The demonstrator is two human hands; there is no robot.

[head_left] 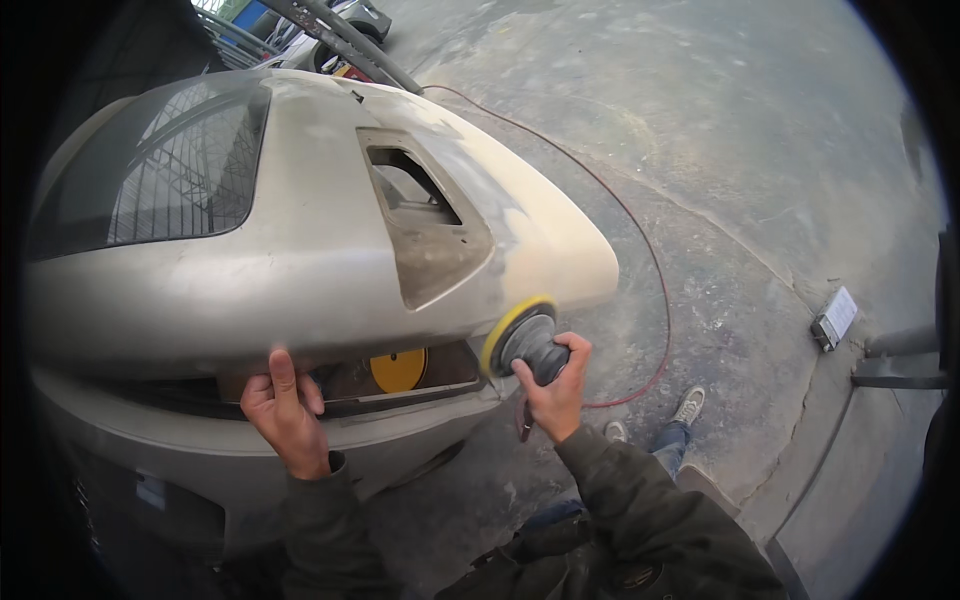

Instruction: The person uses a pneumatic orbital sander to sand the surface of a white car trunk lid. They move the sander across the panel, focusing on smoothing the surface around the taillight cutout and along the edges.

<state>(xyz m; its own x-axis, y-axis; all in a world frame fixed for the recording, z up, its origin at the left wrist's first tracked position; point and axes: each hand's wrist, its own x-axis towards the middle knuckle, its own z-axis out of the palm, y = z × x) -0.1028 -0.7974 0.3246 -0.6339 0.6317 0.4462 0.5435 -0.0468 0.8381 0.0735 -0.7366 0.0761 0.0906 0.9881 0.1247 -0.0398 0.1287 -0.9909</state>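
Taking the view as a clock face, your right hand is closed around the palm-type disc sander, which sits tilted at 5 o'clock, just off centre, by the lower edge of the vehicle body panel. The view does not show whether the pad touches the panel. Your left hand, at 8 o'clock, has its thumb up at that edge and its fingers curled at the gap; you cannot tell here how firmly it grips. A tilted pad could gouge or thin the edge; drifting toward 11 o'clock, it could catch the rim of the lamp-shaped opening. The red hose, looping from 12 through 3 to 5 o'clock, could snag or trip you near your shoe. The panel is broadly curved, matt and silver-tan, clouding into a smooth beige patch at 1 o'clock. The sander has a rounded dark grey body and a flat yellow-rimmed pad. The dark-tinted window at 10 o'clock is glossy; the concrete floor is stained and dusty.
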